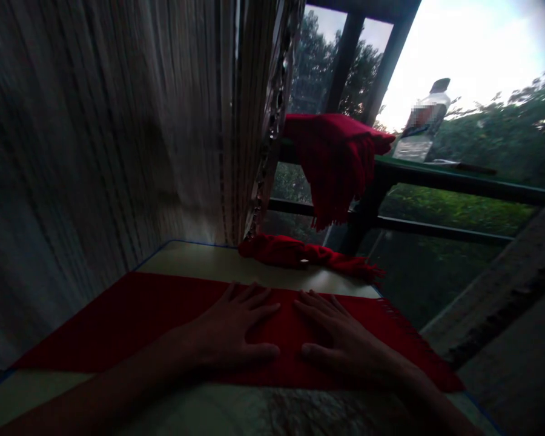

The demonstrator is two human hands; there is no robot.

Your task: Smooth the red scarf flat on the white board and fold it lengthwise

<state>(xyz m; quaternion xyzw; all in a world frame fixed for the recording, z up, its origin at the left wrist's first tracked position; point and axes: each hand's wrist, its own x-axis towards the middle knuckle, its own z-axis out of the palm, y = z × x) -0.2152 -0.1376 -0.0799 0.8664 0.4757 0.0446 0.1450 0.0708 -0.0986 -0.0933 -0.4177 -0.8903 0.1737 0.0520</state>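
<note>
No txt, nos. or signs I can read. The bottle point(421, 128) has a label point(424, 115) w/ a reddish patch, but it's pixelated, so brand n/a.

My left hand point(227, 327) lies palm down, its fingers point(263, 312) spread forward and its thumb point(263, 352) pointing across at my right hand point(340, 333). That one mirrors it, palm down and splayed, the two thumb tips near each other but apart. Behind my wrists point(191, 350), both bare forearms point(131, 376) slant back and outward.
</note>
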